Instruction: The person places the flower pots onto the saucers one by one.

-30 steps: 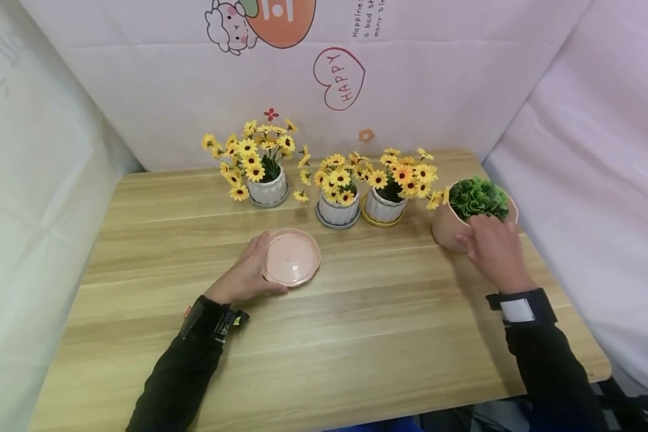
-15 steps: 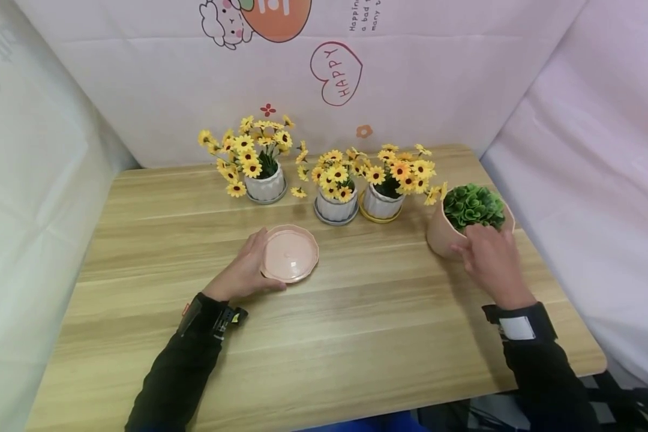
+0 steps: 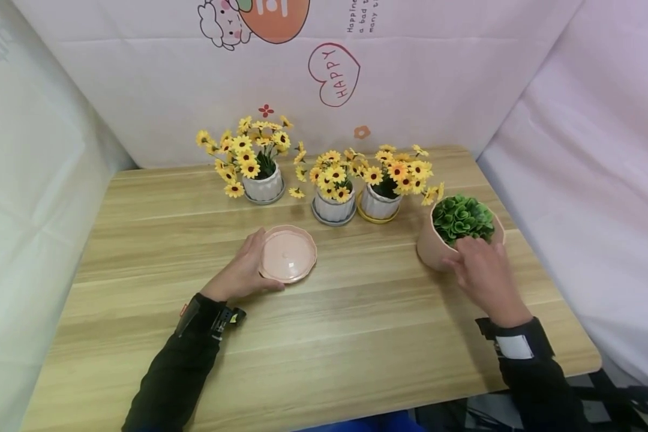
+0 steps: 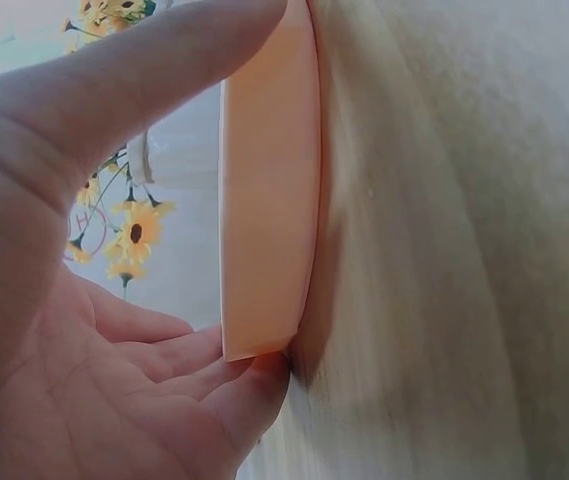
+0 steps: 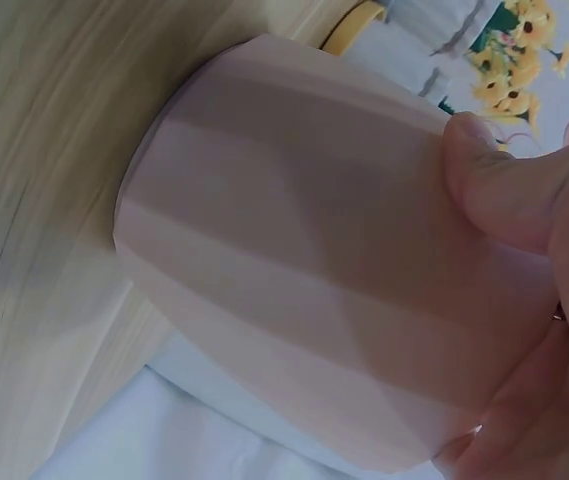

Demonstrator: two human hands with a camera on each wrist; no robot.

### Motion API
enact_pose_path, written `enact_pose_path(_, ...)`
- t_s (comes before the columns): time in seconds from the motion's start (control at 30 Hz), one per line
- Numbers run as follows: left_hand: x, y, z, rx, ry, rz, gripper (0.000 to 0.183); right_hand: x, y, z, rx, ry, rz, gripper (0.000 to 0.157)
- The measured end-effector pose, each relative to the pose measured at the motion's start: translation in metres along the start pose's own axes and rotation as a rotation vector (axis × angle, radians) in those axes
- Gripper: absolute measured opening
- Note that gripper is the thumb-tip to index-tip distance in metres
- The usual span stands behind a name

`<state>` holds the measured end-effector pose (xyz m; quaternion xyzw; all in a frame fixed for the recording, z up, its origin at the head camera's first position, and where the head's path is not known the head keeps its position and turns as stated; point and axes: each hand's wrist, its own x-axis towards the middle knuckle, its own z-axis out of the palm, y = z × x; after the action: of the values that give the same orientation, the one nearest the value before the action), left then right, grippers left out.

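Observation:
At the right of the table, my right hand (image 3: 486,279) pinches the near rim of a pink flowerpot (image 3: 433,247), thumb on the outer wall and fingers over the edge. A leafy green plant (image 3: 463,219) fills the pot. In the right wrist view the thumb presses the faceted wall of the pot (image 5: 314,240); the other fingertips are mostly hidden. Left of the table's middle, my left hand (image 3: 243,268) holds a shallow pink saucer (image 3: 288,254) by its left side. The left wrist view has the thumb and fingers around the saucer's edge (image 4: 269,200), close to the tabletop.
Three white pots of yellow flowers stand along the back: a left one (image 3: 263,185) and a middle one (image 3: 333,207) on grey saucers, and a right one (image 3: 379,204) on a yellow saucer. Printed cloth (image 3: 410,78) hangs behind the wooden table (image 3: 324,348).
The pink flowerpot, in my right hand, has moved toward me and a little to the left. My left hand has kept its hold on the saucer, which stays in place.

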<state>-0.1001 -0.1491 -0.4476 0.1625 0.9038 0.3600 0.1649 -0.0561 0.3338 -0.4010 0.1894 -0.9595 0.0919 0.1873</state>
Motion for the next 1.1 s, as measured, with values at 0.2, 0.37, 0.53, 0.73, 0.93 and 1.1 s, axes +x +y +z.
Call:
enact_pose_path(0.2, 0.001, 0.001, -0.001, 0.001, -0.003, 0.002, 0.139, -0.004, -0.014, -0.003, 0.005, -0.019, -0.001, 0.037)
enact_pose_path(0.37, 0.001, 0.001, -0.001, 0.0, -0.004, -0.002, 0.139, -0.007, -0.024, -0.004, 0.005, -0.038, -0.007, 0.038)
enact_pose_path(0.53, 0.001, 0.002, 0.0, 0.007, -0.008, 0.001, 0.139, -0.011, -0.032, -0.004, 0.003, -0.041, -0.021, 0.037)
enact_pose_path(0.73, 0.0, 0.002, -0.001, 0.004, -0.008, 0.001, 0.139, -0.013, -0.041, -0.001, -0.001, -0.036, -0.062, 0.036)
enact_pose_path(0.93, 0.0, 0.002, 0.0, -0.014, -0.015, -0.003, 0.139, -0.013, -0.05, 0.001, 0.006, -0.029, -0.088, 0.038)
enact_pose_path(1.1, 0.0, 0.002, 0.0, -0.033, -0.016, -0.011, 0.139, -0.011, -0.057, 0.003, 0.02, -0.011, -0.13, 0.038)
